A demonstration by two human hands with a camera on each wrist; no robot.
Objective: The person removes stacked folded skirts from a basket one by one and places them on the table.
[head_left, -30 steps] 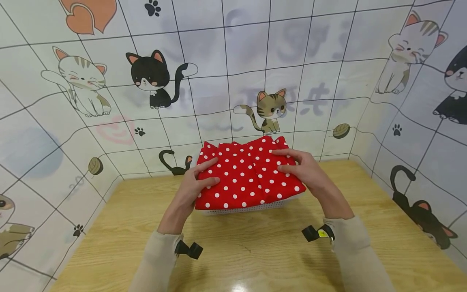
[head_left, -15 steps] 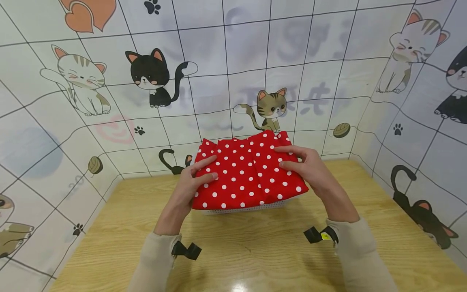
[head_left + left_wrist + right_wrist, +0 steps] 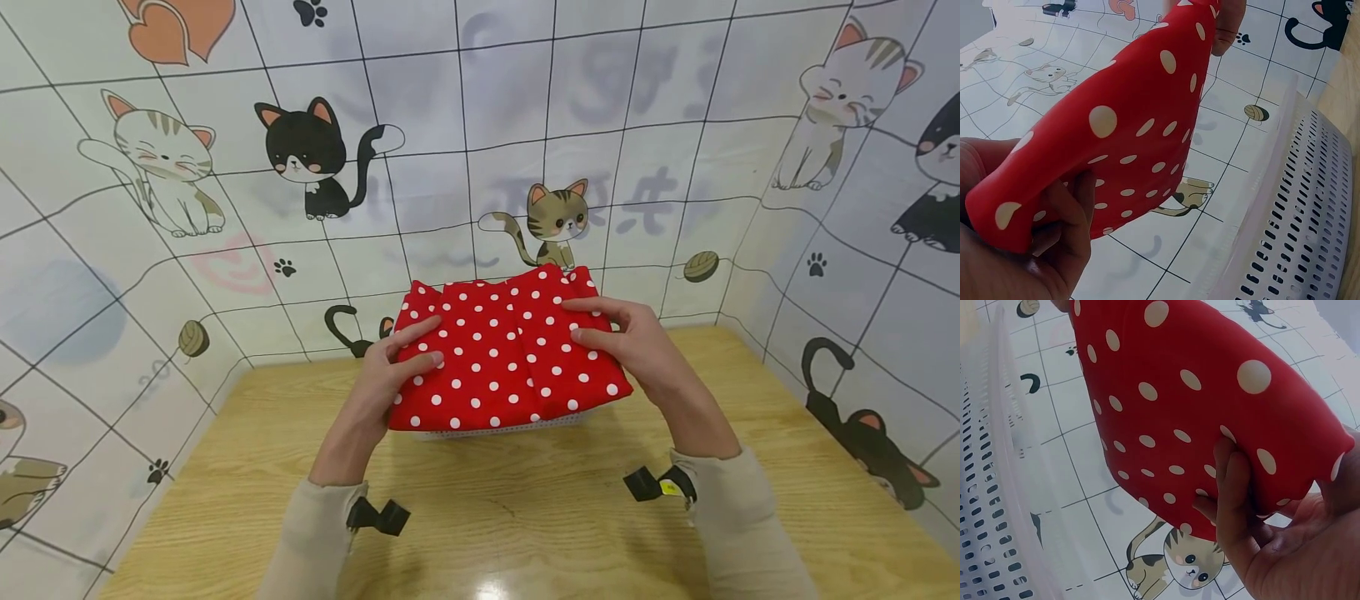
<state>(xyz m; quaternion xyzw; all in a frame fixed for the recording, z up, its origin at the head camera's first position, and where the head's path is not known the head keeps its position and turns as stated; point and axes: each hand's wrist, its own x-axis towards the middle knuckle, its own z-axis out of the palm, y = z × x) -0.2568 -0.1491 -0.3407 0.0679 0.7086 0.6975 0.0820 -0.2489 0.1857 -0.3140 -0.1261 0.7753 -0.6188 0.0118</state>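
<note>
Both hands hold a folded red cloth with white polka dots (image 3: 487, 358) in the middle of the head view. My left hand (image 3: 378, 375) grips its left side, thumb and index finger on top; in the left wrist view the other fingers (image 3: 1072, 219) curl beneath. On the right side my right hand (image 3: 637, 342) grips it the same way, with fingers (image 3: 1232, 500) under the cloth in the right wrist view. A white perforated basket (image 3: 1297, 206) stands below the cloth, which hangs above its rim. From the head, only the basket's front edge shows; its inside is hidden.
The basket stands on a light wooden table (image 3: 480, 517). Behind and to both sides rises a white wall covering (image 3: 435, 92) with a black grid and cartoon cats. A black strap device (image 3: 378, 517) sits on each wrist.
The cloth has risen slightly and come a little closer, its left edge shifting left. Both hands keep their grip and have spread slightly apart.
</note>
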